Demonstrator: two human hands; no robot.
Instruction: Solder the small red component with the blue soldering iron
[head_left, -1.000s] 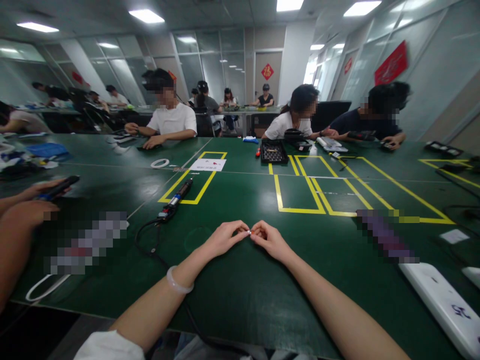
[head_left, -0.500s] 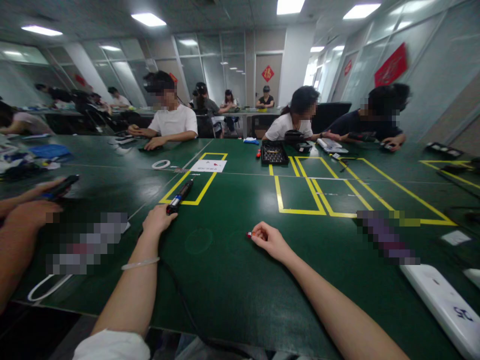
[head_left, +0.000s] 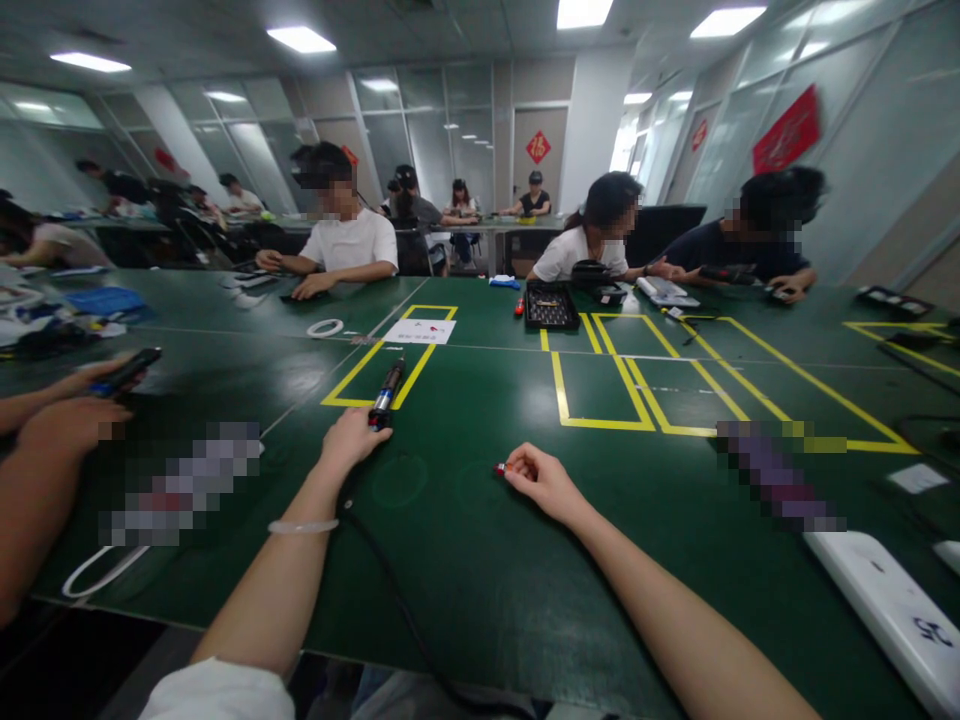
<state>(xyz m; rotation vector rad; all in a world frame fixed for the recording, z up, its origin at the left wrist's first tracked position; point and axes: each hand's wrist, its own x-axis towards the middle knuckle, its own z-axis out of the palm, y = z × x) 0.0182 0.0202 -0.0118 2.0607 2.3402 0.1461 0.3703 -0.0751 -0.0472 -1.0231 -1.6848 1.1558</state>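
My left hand [head_left: 352, 438] is closed around the rear of a corded electric screwdriver [head_left: 387, 388], black with a blue and silver band. The tool's tip points away from me, toward the yellow tape outline. A black cord [head_left: 390, 585] trails from below that hand to the table's near edge. My right hand [head_left: 541, 480] rests low over the green table [head_left: 450, 560], fingers curled in a pinch. Between thumb and fingertips a small red piece [head_left: 500, 469] with a pale band sticks out to the left; most of it is hidden.
A white printed sheet [head_left: 420, 331] lies by the tape rectangle. Farther back stands a black tray [head_left: 551, 305] of small bits, with a red-handled tool [head_left: 519, 306] beside it. A white power strip [head_left: 881, 590] is at right. At left, a co-worker's hands [head_left: 71, 425] hold a dark tool.
My left hand has moved right with the electric screwdriver, which now points more steeply away from me. My right hand stays in place with the red piece.
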